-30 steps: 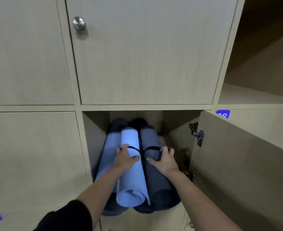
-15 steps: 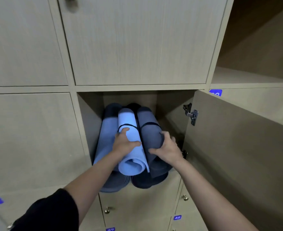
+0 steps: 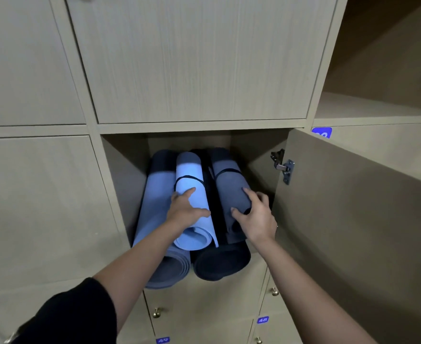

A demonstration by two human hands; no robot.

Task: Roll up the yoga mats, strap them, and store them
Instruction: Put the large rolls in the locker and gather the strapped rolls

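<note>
Locker label (image 3: 262, 320) reads 48, neighbouring label (image 3: 163, 340) 49.

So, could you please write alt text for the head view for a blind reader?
Two hands hold strapped, rolled mats in an open locker: the left hand grips a light blue mat, the right hand a grey mat. Beneath lie a blue mat and a dark mat, ends sticking out.

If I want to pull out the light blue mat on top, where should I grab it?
Probably the light blue mat near its front end, from above: it lies on top of the other rolls with that open end facing you.
</note>
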